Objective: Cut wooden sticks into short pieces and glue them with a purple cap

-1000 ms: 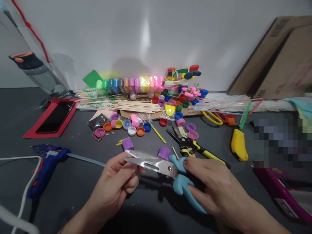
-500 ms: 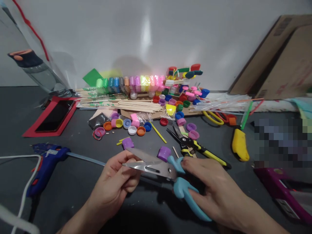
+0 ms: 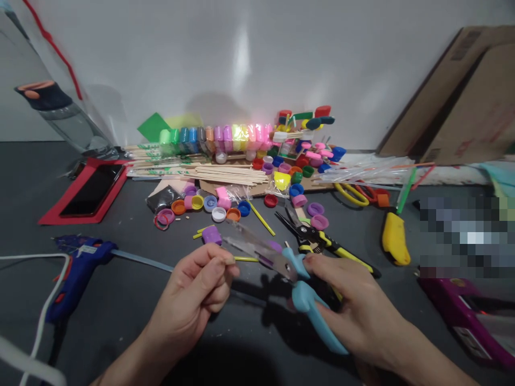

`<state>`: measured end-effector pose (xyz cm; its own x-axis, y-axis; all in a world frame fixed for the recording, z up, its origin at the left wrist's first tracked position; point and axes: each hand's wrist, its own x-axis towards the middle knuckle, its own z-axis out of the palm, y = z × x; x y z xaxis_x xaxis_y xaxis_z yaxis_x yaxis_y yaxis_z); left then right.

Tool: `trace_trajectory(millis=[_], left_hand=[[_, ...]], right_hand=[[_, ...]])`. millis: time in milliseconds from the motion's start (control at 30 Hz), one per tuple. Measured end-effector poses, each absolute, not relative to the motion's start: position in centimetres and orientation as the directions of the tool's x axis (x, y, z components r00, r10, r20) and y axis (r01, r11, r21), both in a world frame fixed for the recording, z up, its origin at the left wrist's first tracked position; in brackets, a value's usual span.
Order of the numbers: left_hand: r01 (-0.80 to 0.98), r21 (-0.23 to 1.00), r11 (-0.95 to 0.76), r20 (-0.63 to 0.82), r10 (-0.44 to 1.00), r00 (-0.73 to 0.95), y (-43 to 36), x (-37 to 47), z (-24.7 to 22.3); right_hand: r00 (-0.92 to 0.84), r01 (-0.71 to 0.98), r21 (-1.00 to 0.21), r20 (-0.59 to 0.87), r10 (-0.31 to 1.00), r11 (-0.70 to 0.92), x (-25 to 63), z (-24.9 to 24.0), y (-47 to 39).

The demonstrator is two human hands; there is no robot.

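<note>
My left hand (image 3: 201,284) is closed in a pinch, thumb against forefinger. A tiny pale bit shows at its fingertips, too small to name. My right hand (image 3: 350,300) grips the light blue handles of a pair of scissors (image 3: 317,321). Their blades point left, slightly apart and blurred, just above and to the right of my left fingertips, with nothing seen between them. Past the fingertips a short yellow stick (image 3: 246,259) shows; whether it touches the hand I cannot tell. A purple bottle cap (image 3: 211,235) lies beyond the left hand, and black-and-yellow cutting pliers (image 3: 309,234) beyond the right.
A blue glue gun (image 3: 80,268) with a glue stick lies at left, below a phone (image 3: 93,188) on red paper. Bottle caps, wooden skewers (image 3: 229,175) and clay packs (image 3: 219,138) line the back. A yellow cutter (image 3: 394,236) and a purple tool (image 3: 462,316) are at right.
The scissors have drawn away from my left fingertips, up and to the right, and their blades have come closer together. The yellow stick beyond the fingertips now shows. My left hand has barely moved.
</note>
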<state>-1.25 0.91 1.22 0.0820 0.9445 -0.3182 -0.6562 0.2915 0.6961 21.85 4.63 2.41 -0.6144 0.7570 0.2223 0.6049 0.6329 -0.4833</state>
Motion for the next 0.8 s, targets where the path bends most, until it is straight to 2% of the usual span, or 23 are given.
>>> trace_trajectory(millis=[267, 500, 567, 667, 800], left_hand=[[-0.660, 0.696, 0.284, -0.318, 0.946, 0.071, 1.1, -1.1, 1.1], [-0.650, 0.718, 0.247, -0.282, 0.958, 0.053, 1.0, -1.1, 1.0], [-0.641, 0.729, 0.242, -0.283, 0.958, 0.041, 1.0, -1.1, 1.1], [-0.665, 0.701, 0.259, -0.294, 0.954, 0.062, 1.2, -1.0, 1.3], [-0.755, 0.561, 0.338, -0.370, 0.919, 0.137, 1.4, -0.4, 1.3]], right_hand=[[-0.681, 0.603, -0.385, 0.208, 0.702, 0.699, 21.6, 2.7, 4.4], [-0.690, 0.608, -0.350, 0.212, 0.692, 0.713, 22.0, 2.4, 4.5], [-0.674, 0.606, -0.377, 0.223, 0.704, 0.700, 22.1, 2.1, 4.6], [-0.605, 0.599, -0.489, 0.241, 0.758, 0.634, 22.0, 1.8, 4.8], [-0.520, 0.571, -0.630, 0.219, 0.826, 0.527, 21.4, 1.6, 4.8]])
